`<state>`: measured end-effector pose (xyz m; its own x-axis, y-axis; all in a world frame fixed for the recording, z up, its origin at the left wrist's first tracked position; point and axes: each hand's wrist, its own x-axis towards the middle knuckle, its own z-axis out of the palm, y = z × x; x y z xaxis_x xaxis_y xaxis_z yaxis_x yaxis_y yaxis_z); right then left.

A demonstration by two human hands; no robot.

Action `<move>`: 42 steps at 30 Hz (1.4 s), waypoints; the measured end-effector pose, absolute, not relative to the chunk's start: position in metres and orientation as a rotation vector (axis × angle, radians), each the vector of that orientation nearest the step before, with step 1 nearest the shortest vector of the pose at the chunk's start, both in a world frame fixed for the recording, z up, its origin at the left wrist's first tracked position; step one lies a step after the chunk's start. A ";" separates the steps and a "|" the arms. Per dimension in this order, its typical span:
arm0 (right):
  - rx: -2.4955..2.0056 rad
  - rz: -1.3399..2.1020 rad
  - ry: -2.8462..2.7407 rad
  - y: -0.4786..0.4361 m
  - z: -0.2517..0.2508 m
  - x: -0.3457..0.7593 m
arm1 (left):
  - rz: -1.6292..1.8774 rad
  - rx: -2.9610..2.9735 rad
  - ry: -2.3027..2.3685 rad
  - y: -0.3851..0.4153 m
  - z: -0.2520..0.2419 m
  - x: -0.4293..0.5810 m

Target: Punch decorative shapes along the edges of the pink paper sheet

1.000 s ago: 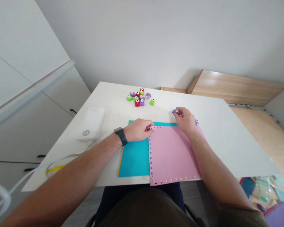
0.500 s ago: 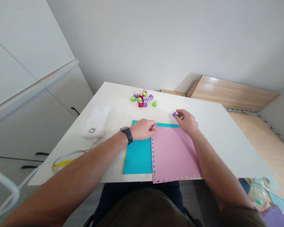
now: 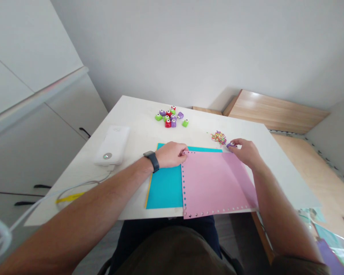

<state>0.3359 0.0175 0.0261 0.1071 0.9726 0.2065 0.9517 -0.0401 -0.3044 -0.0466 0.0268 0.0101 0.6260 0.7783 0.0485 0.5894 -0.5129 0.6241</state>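
A pink sheet of paper (image 3: 215, 183) has small shapes punched along its left and bottom edges, with a few at the top left. My left hand (image 3: 172, 154), wearing a dark wristband, pinches the sheet's top-left corner. Underneath lies a blue sheet (image 3: 164, 187) with a yellow edge showing. At the pink sheet's top-right corner, my right hand (image 3: 246, 152) has its fingers closed on a small purple craft paper punch (image 3: 231, 145). Just left of that punch is a heap of colourful punched paper bits (image 3: 218, 137).
Several red, green and purple punches (image 3: 167, 123) cluster at the table's back, with a green punch (image 3: 185, 123) slightly apart. A white power bank (image 3: 113, 145) with a cable lies on the left. A wooden board (image 3: 275, 110) stands behind the table's right side.
My right hand has moved right with the purple punch, from above the paper bits to beside them, uncovering the heap. My left hand stays on the pink sheet's corner.
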 end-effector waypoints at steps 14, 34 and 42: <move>-2.191 0.031 -1.801 0.018 0.008 0.356 | 0.434 2.291 1.073 0.027 0.010 -0.046; -2.386 0.013 -1.579 0.092 -0.004 0.440 | 0.409 2.314 1.089 0.026 0.011 -0.047; -2.376 0.000 -1.516 0.083 -0.016 0.454 | 0.420 2.321 1.087 0.026 0.010 -0.046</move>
